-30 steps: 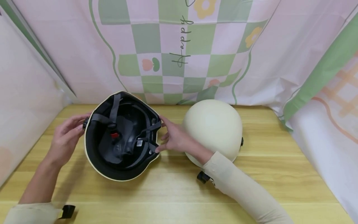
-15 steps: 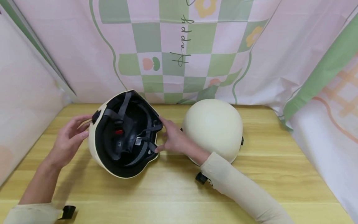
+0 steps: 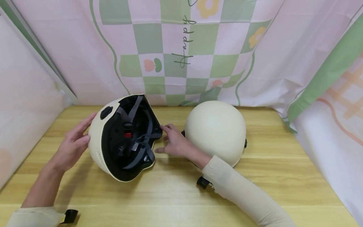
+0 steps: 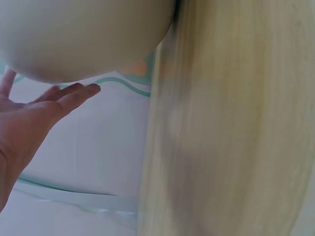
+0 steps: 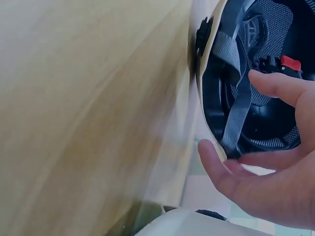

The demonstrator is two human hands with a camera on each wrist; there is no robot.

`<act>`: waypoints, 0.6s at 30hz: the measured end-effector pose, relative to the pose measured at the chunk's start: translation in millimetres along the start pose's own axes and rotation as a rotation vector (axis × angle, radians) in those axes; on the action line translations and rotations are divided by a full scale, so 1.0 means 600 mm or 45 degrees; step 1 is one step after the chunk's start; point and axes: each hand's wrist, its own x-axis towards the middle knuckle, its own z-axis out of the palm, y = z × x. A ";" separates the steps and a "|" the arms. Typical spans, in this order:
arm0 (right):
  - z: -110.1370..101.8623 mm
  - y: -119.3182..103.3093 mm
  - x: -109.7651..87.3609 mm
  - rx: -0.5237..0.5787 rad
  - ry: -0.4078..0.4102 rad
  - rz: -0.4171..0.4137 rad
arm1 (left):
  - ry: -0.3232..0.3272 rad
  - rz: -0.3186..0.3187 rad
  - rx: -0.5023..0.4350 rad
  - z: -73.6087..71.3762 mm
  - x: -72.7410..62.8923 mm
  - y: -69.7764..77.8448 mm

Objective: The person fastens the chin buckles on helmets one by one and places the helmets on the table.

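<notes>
A cream helmet [image 3: 97, 145] stands tilted on the left of the table, its black lining facing right. Straps and a red buckle [image 3: 128, 135] show inside. My left hand [image 3: 71, 145] lies along its outer shell, fingers fairly straight; the left wrist view shows fingertips at the curved shell [image 4: 88, 39]. At the helmet's right rim is my right hand [image 3: 177, 142], its fingers spread. Its index fingertip is at the rim's edge, and the thumb sits apart from the other fingers. In the right wrist view the hand [image 5: 275, 182] is before the strap and lining, not wrapped round them.
A second cream helmet [image 3: 215, 132] sits dome up on the wooden table [image 3: 158, 201], right behind my right forearm. A printed curtain [image 3: 175, 37] hangs along the table's back edge. Black wrist devices [image 3: 70, 216] are on both sleeves.
The left helmet has turned, its opening swinging to the right, and more outer shell and the black side knob show. My left hand has shifted slightly right; the right fingers have loosened from the rim.
</notes>
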 end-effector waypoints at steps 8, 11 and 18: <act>-0.008 0.014 0.002 0.151 -0.142 -0.026 | -0.016 0.035 -0.065 -0.008 -0.004 -0.003; -0.014 0.014 0.007 0.147 -0.183 -0.055 | -0.005 0.046 -0.079 -0.007 -0.005 -0.001; -0.032 -0.026 0.013 0.305 0.038 -0.170 | 0.002 0.045 -0.076 -0.003 -0.008 0.000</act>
